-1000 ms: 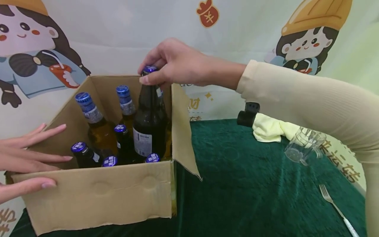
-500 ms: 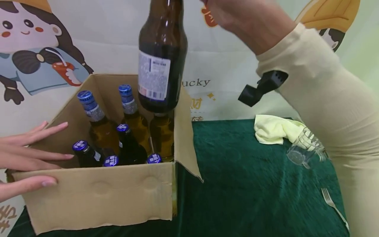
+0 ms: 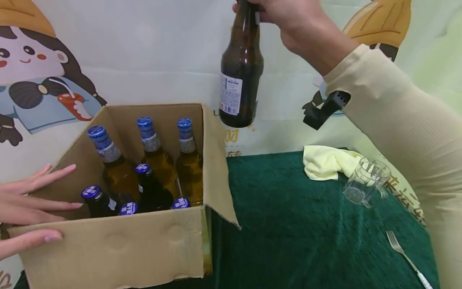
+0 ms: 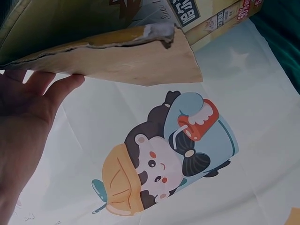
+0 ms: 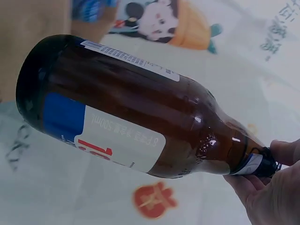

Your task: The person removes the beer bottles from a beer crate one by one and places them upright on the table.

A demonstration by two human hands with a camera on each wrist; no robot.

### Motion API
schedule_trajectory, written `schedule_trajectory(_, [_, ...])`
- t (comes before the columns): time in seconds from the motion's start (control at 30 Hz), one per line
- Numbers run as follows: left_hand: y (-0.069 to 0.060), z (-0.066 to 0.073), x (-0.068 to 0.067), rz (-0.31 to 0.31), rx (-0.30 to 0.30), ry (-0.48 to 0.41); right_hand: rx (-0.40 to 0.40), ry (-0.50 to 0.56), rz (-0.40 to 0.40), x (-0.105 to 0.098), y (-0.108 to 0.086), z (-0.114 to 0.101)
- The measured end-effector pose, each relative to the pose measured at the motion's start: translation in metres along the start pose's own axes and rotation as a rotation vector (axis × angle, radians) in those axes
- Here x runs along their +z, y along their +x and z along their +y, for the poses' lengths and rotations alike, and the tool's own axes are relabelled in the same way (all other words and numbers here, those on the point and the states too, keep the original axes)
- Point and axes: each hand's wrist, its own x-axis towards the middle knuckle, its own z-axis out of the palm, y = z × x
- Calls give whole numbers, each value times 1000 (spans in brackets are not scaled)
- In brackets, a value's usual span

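Fingers of the right hand (image 3: 297,22) were curled round the neck of a brown glass bottle (image 3: 242,66), aloft near the back right corner of a brown cardboard box (image 3: 119,251). Straight, spread fingers of the left hand (image 3: 27,214) seemingly touched the box's left edge.

Right hand (image 5: 276,197) grips brown bottle (image 5: 133,110) by neck (image 5: 248,164).

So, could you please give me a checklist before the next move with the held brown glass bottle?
1. Right hand gripping the brown glass bottle by its neck: ok.
2. Bottle outside the open brown cardboard box: ok.
3. Left hand touching the box: ok.
4. Bottle on the dark green velvety cloth: not ok, held in the air.
5. Box's underside flat: cannot tell, out of view.
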Motion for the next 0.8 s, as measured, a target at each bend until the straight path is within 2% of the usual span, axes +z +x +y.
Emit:
schedule_trajectory(0.1, [-1, -8, -1, 46, 82, -17, 7, -106, 12, -5, -3, 22])
schedule_trajectory(0.23, [-3, -12, -4, 99, 180, -48, 62, -169, -1, -13, -8, 55])
schedule_trajectory(0.27, [-4, -12, -4, 106, 187, -51, 78, -192, -8, -15, -10, 63])
schedule_trajectory(0.5, [-6, -11, 0, 111, 183, -85, 147, -355, 14, -35, -28, 123])
schedule_trajectory(0.67, [-7, -10, 1, 122, 172, -99, 215, -413, 31, -46, -40, 159])
schedule_trajectory(0.8, [-9, -9, 2, 124, 157, -114, 230, -435, 33, -50, -51, 185])
